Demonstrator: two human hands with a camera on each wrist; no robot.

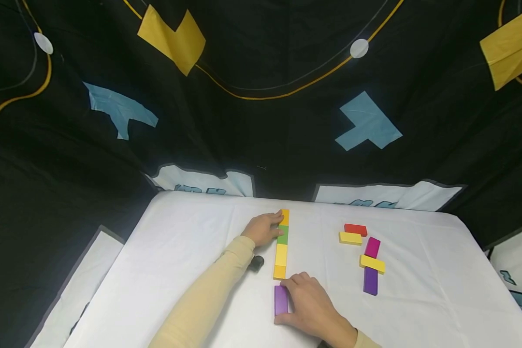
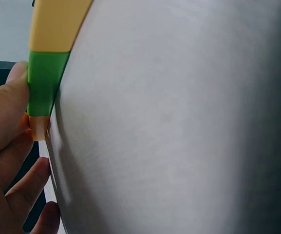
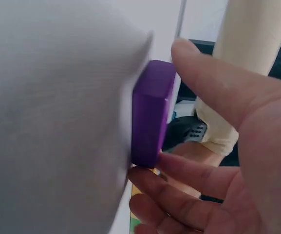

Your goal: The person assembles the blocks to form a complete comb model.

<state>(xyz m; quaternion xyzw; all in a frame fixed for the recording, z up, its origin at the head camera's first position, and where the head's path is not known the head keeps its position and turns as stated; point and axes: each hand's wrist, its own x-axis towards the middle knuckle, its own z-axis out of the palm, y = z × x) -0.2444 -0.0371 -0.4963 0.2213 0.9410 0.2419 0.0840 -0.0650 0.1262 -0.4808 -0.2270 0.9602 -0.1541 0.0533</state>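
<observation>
A straight row of blocks runs away from me on the white cloth: orange (image 1: 280, 272), yellow (image 1: 281, 254), green (image 1: 282, 235), then another orange block (image 1: 286, 217) at the far end. My left hand (image 1: 262, 229) touches the row from the left, thumb against the green block (image 2: 47, 80) and a finger by the far orange block (image 2: 39, 127). Just short of the row's near end lies a purple block (image 1: 280, 300), in line with it. My right hand (image 1: 306, 304) holds this purple block (image 3: 150, 112) lengthwise, thumb at the near end and fingertips at the far end.
To the right lie a red block (image 1: 355, 229) with a yellow block (image 1: 350, 238) before it. Near them, a yellow block (image 1: 372, 264) lies crosswise between a magenta block (image 1: 372, 247) and a dark purple block (image 1: 370, 282). A black curtain (image 1: 287, 145) hangs behind the table.
</observation>
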